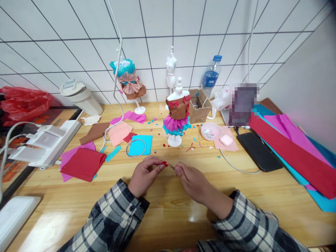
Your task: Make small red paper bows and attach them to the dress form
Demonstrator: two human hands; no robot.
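Between thumb and fingers, my left hand [146, 175] pinches a small piece of red crepe paper [165, 163]. My right hand [193, 180] grips a thin metal tool [171, 167], perhaps tweezers, whose tip meets the red piece. Most of that tool is hidden in my fist. Just beyond both hands stands a small white dress form [179, 91] on a round base. It wears a brown bodice [177, 110] with red bows and a purple and blue ruffled skirt [176, 126]. Red and blue paper scraps [190, 148] lie around its base.
Folded paper sheets, red [83, 163] and blue [143, 144], lie left with a ring [135, 148]. Behind are another dressed form [130, 84], a bare form [171, 71], a cardboard box [201, 106] and a bottle [211, 77]. Right are a pink bowl [211, 132], phone [258, 150] and long paper strips [294, 154].
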